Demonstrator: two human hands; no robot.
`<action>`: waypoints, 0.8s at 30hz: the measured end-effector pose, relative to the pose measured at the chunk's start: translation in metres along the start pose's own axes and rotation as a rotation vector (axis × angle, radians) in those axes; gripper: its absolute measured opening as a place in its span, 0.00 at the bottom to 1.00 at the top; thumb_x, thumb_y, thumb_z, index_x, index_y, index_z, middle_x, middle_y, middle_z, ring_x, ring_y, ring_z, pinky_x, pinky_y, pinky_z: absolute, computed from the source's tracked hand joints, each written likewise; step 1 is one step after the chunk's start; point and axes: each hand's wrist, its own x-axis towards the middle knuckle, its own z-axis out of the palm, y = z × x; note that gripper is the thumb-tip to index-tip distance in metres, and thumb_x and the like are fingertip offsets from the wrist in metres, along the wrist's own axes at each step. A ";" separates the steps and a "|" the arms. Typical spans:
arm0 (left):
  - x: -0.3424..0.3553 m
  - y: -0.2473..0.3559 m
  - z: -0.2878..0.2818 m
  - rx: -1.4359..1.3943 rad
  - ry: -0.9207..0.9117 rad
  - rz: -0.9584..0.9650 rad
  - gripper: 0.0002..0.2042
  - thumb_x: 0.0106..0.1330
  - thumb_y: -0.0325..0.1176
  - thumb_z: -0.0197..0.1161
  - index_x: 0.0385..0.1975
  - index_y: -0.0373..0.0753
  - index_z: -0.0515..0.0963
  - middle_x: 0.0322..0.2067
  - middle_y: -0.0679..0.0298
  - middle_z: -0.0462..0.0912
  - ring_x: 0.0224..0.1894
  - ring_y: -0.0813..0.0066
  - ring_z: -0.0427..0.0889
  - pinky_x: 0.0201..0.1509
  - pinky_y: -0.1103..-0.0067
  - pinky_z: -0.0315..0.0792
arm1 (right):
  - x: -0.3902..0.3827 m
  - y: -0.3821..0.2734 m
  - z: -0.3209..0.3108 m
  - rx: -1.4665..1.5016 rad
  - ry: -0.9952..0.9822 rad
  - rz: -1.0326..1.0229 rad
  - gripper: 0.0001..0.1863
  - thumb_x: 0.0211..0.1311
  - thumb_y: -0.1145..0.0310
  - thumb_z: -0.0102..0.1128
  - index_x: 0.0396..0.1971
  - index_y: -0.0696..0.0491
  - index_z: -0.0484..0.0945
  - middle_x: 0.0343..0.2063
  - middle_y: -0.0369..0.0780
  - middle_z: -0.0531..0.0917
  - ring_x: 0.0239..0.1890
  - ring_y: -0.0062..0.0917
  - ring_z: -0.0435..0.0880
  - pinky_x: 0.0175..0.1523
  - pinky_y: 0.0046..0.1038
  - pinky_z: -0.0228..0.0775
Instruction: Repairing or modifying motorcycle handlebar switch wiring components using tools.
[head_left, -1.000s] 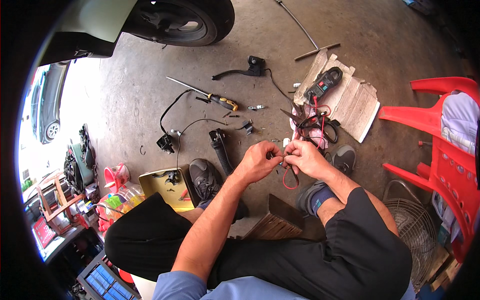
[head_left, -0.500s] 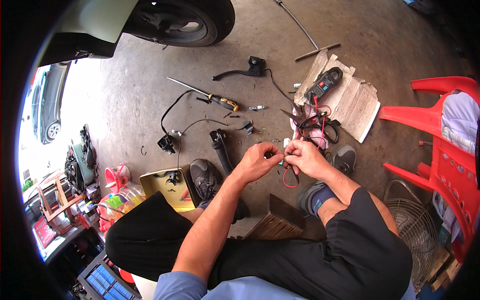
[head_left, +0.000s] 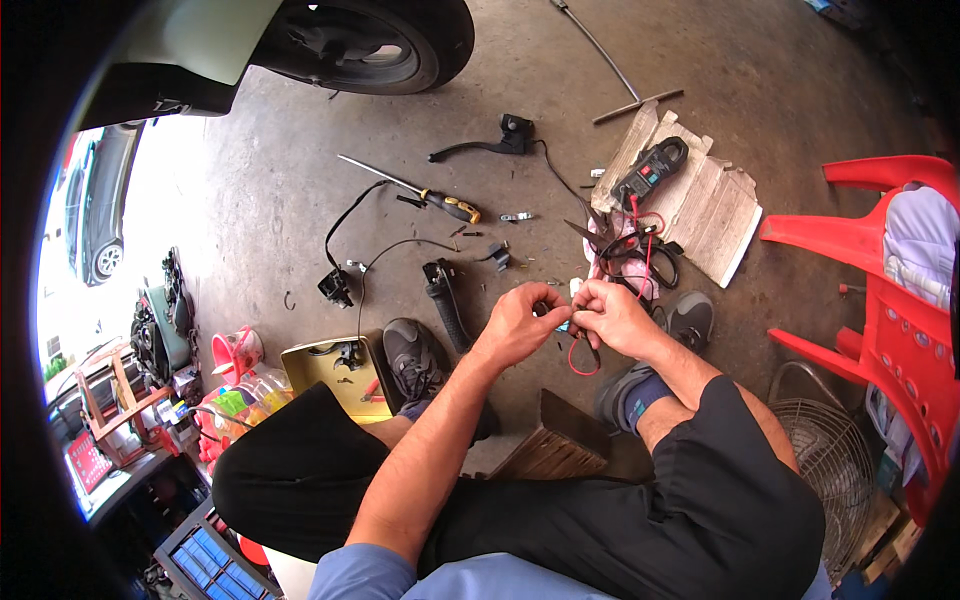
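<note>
The left hand (head_left: 525, 320) and right hand (head_left: 610, 315) are meeting above the floor (head_left: 530, 285). The right fingers are apparently gripping a thin red lead (head_left: 583, 373), looping below; the left fingers are pinching together, on what I cannot tell. Beyond, a clamp meter (head_left: 650, 172) is lying on cardboard (head_left: 722, 210), scissors (head_left: 602, 240) lying nearer.

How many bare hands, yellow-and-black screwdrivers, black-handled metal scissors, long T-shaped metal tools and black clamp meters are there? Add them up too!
Bare hands: 2 (left hand, right hand)
Yellow-and-black screwdriver: 1
Black-handled metal scissors: 1 pair
Long T-shaped metal tool: 1
Black clamp meter: 1
Total: 6
</note>
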 end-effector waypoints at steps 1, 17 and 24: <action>0.001 -0.001 0.002 0.000 0.000 0.000 0.14 0.59 0.40 0.65 0.33 0.32 0.81 0.30 0.56 0.83 0.33 0.69 0.82 0.41 0.73 0.74 | 0.000 0.000 0.000 -0.006 0.001 0.002 0.03 0.62 0.80 0.54 0.33 0.58 0.71 0.24 0.38 0.81 0.17 0.15 0.75 0.20 0.19 0.65; 0.007 -0.008 0.002 -0.075 -0.065 -0.097 0.15 0.59 0.41 0.64 0.32 0.32 0.81 0.26 0.60 0.82 0.31 0.78 0.78 0.38 0.76 0.73 | -0.001 0.001 0.001 -0.087 -0.003 -0.028 0.04 0.61 0.80 0.56 0.34 0.59 0.70 0.23 0.38 0.82 0.16 0.16 0.76 0.20 0.22 0.64; 0.008 -0.012 0.000 -0.168 -0.150 -0.149 0.12 0.61 0.37 0.64 0.31 0.33 0.80 0.27 0.67 0.80 0.32 0.83 0.75 0.39 0.80 0.71 | -0.004 -0.007 0.002 -0.148 -0.020 -0.015 0.05 0.61 0.78 0.56 0.35 0.58 0.70 0.23 0.39 0.83 0.16 0.15 0.75 0.20 0.21 0.64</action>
